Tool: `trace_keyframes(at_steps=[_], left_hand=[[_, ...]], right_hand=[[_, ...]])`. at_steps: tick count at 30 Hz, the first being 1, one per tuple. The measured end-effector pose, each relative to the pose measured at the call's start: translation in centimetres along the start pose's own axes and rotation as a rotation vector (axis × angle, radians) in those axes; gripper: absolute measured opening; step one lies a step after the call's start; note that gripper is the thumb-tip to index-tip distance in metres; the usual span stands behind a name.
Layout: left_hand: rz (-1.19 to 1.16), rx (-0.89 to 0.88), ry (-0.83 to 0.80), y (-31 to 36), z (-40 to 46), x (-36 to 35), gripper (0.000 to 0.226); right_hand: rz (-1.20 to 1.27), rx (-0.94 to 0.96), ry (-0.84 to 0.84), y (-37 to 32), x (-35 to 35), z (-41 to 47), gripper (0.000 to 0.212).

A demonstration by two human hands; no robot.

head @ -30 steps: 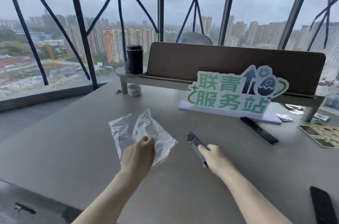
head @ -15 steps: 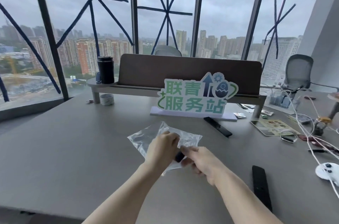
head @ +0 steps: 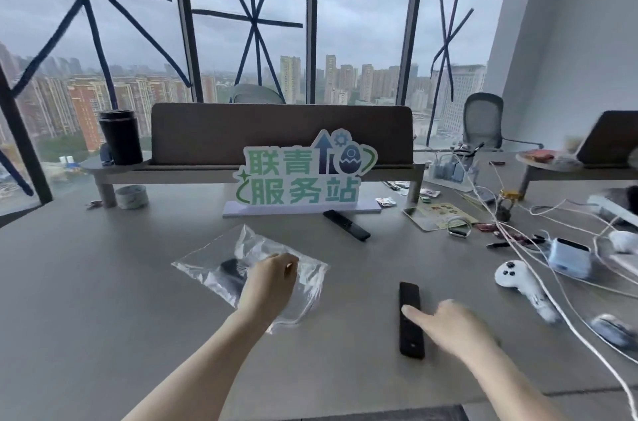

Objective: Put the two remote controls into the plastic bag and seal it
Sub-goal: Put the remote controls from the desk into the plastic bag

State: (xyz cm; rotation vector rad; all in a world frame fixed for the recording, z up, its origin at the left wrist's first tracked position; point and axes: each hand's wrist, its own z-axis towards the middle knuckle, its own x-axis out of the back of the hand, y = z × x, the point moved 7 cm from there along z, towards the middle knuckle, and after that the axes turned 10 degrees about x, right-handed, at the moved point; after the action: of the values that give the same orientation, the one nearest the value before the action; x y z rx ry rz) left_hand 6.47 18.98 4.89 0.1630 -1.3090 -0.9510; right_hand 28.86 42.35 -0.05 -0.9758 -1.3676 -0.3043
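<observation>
Grey table [head: 103,299]: left hand [head: 267,286] fingers pinch plastic bag [head: 307,282]; right hand [head: 448,327] fingers spread over remote [head: 410,334].

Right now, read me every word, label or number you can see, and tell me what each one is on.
"联青" on the top row of the green standing sign.
"服务站" on that sign's bottom row.
The printed card on the table has text too small to read.
The remotes, bag and black tumbler show no readable markings.

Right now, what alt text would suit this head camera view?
A person's left hand holds a clear plastic bag containing one dark remote on a grey table, while the right hand reaches a second black remote; a green sign stands behind.
</observation>
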Motion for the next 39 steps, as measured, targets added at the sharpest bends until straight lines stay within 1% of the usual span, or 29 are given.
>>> trace_keyframes(at_steps=[4,7,8,10,12,14,16,18,20,22,23,24,27,28,31,34,37,39], left_hand=[[0.001,-0.014,-0.087,2.4,-0.7,-3.1,0.022],[-0.054,0.027,-0.100,2.3,-1.1,-3.3,0.019],[-0.069,0.039,-0.090,2.1,-1.2,-3.0,0.018],[-0.092,0.061,-0.062,1.7,-1.2,-2.1,0.021],[-0.118,0.067,-0.035,1.4,-1.0,-1.4,0.022],[-0.133,0.063,-0.015,1.6,-0.9,-0.8,0.022],[-0.143,0.059,-0.008,1.8,-0.8,-0.6,0.021],[-0.149,0.060,-0.003,1.8,-0.7,-0.5,0.020],[-0.138,0.054,0.001,1.8,-0.6,-0.3,0.018],[-0.124,0.061,0.011,1.4,-0.5,0.1,0.017],[-0.126,0.063,0.014,1.3,-0.4,0.1,0.016],[-0.140,0.075,0.016,1.0,-0.4,0.1,0.016],[-0.188,0.123,0.006,-0.2,0.4,-0.3,0.018],[-0.200,0.132,0.003,-0.4,0.7,-0.5,0.018],[-0.278,0.184,-0.004,-0.4,1.5,-1.6,0.019],[-0.365,0.217,0.017,0.3,3.2,-2.4,0.022],[-0.463,0.227,0.014,0.9,5.1,-2.4,0.017],[-0.474,0.228,-0.002,0.9,6.1,-2.5,0.016]], right_hand=[[0.042,0.019,-0.072,-0.9,-2.7,-0.6,0.057],[0.145,0.051,-0.083,-0.3,-3.0,-0.4,0.039],[0.230,0.065,-0.085,-0.1,-2.7,-0.5,0.033],[0.498,0.074,-0.111,0.0,-2.0,-1.1,0.026],[0.712,0.083,-0.121,-0.1,-0.7,-2.0,0.026],[0.842,0.115,-0.196,-1.6,-0.1,-3.1,0.029],[0.913,0.129,-0.297,-4.1,-0.5,-3.6,0.028],[0.928,0.147,-0.351,-7.1,-1.9,-3.0,0.026],[0.961,0.149,-0.346,-10.3,-3.5,-1.7,0.031],[1.062,0.141,-0.342,-13.3,-5.4,-0.5,0.035],[1.100,0.141,-0.312,-14.0,-5.8,0.1,0.034],[1.086,0.149,-0.243,-14.1,-5.9,0.6,0.031],[0.902,0.150,0.065,-11.6,-4.3,2.4,0.024],[0.883,0.137,0.115,-10.5,-3.8,3.0,0.024],[0.786,0.089,0.172,-8.0,-2.9,5.9,0.024],[0.616,0.110,0.189,-7.6,-2.3,10.9,0.022],[0.461,0.170,0.183,-8.9,-2.3,15.6,0.035],[0.380,0.198,0.171,-10.2,-2.8,17.9,0.041]])
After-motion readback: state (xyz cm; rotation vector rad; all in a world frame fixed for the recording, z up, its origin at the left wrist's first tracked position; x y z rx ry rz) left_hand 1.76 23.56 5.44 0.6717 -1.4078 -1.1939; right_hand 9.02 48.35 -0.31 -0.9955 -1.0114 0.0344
